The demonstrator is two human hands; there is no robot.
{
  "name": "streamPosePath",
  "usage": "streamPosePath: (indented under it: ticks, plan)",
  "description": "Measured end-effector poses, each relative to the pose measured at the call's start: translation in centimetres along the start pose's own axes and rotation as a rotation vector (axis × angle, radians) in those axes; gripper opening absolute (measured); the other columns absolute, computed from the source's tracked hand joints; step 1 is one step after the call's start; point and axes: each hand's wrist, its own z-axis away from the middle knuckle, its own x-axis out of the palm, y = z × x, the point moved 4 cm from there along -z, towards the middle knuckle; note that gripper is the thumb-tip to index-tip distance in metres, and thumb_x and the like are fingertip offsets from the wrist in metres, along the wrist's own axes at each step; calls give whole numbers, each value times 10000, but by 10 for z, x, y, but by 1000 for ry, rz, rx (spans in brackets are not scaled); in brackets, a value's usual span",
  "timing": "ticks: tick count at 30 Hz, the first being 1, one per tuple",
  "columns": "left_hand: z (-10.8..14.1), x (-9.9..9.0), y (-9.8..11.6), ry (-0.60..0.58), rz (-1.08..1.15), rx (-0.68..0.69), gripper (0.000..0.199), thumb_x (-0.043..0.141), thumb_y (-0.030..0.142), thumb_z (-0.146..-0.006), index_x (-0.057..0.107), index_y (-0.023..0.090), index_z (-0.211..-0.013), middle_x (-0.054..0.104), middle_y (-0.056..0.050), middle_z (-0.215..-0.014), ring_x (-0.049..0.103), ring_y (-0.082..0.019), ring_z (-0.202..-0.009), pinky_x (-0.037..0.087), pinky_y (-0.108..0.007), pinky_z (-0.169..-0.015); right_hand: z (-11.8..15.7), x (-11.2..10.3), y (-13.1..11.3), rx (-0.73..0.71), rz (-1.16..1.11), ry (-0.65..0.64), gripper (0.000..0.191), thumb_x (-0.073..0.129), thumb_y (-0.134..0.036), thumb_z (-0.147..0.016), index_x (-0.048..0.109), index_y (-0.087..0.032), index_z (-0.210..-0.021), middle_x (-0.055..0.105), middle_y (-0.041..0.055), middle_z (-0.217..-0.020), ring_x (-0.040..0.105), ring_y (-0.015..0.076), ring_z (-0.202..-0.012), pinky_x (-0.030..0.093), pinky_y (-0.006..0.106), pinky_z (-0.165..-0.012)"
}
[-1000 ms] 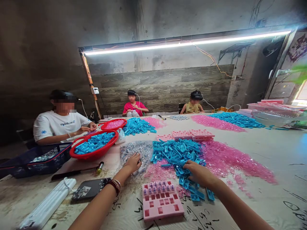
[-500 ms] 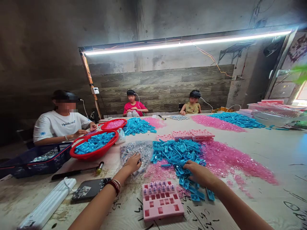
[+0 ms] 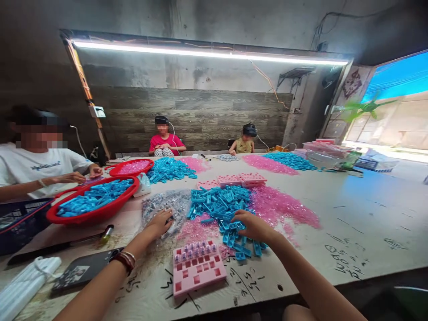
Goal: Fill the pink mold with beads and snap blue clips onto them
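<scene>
My left hand (image 3: 161, 224) rests on a clear plastic bag (image 3: 150, 200) of small silvery pieces, fingers stretched over it and slightly apart. At the near edge of a pile of blue plastic pieces (image 3: 230, 198), my right hand (image 3: 256, 226) reaches in with bent fingers, a gap showing between them; the palm side is hidden. Between my forearms lies a pink tray (image 3: 199, 269) with square holes. Small clear-purple pieces (image 3: 197, 250) stand in rows along its far side.
Pink clear pieces (image 3: 284, 207) spread beyond my right hand. Pink trays (image 3: 229, 179) are stacked behind the blue pile. To the left are a red basin (image 3: 95, 216), a phone (image 3: 83, 271) and a black-handled tool (image 3: 60, 245). Three people sit around the table.
The view has swung right, so everything sits further left in the picture. My hands keep nearly the same places at the bag and the blue pile.
</scene>
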Motion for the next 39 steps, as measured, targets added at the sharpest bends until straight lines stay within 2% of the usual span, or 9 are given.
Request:
streamPosePath:
  ticks: [4,7,11,15,18,23,30,34,39]
  plan:
    - [9,-1,-5,16,53,37,397,494,253,-777,559,153,-1156,482,-97,-1299,359,-261,-1257,239,-398,-1068,12,-9,5,-24,-11,84,389,629,-133,-649,628,-212,-1029,595,57,-1064,568,210,-951,452,317,-822]
    - [17,-2,-6,8,67,73,364,497,276,-782,582,182,-1123,503,-83,-1283,388,-254,-1237,241,-401,-1065,17,-9,-1,-37,3,106,337,619,-132,-675,641,-215,-1001,624,50,-1002,585,203,-909,460,318,-806]
    - [24,-6,-5,26,81,91,393,524,252,-751,582,190,-1135,525,-83,-1259,430,-242,-1200,270,-380,-1052,13,1,-22,-107,-8,103,306,571,-107,-720,647,-229,-991,628,40,-1016,593,189,-920,453,306,-829]
    - [26,-8,-6,27,89,13,493,526,233,-737,510,170,-1226,425,-101,-1346,366,-239,-1252,252,-378,-1059,3,16,-42,-158,33,66,346,541,-81,-733,628,-226,-1035,615,42,-1077,577,193,-965,454,288,-816]
    - [28,-10,-3,11,143,-8,481,532,223,-736,517,174,-1214,446,-96,-1328,380,-231,-1241,262,-358,-1054,-5,26,-54,-184,118,45,374,541,-85,-733,608,-214,-1078,611,56,-1093,549,216,-1008,435,310,-835]
    - [32,-17,5,51,231,57,423,550,169,-704,570,156,-1126,559,-96,-1147,494,-214,-1096,351,-322,-981,-16,32,-63,-92,204,97,254,543,-206,-788,620,-197,-1029,637,73,-997,538,250,-971,415,367,-810]
    - [37,-24,13,24,218,40,436,470,-11,-600,607,169,-972,570,-66,-1052,524,-186,-1005,391,-273,-897,-27,38,-68,-93,195,101,163,561,-164,-766,639,-191,-908,645,60,-962,534,240,-961,385,352,-803]
    - [39,-25,14,40,172,7,391,509,44,-651,580,159,-1017,537,-80,-1067,543,-178,-946,415,-256,-834,-32,41,-69,-112,181,99,117,563,-164,-765,643,-198,-842,656,45,-927,539,232,-951,379,335,-790]
    - [42,-26,17,40,90,-57,354,540,117,-711,555,154,-1063,566,-89,-1067,543,-198,-965,404,-268,-826,-35,43,-69,-85,183,84,146,547,-147,-758,654,-197,-844,672,53,-923,541,238,-960,368,341,-798]
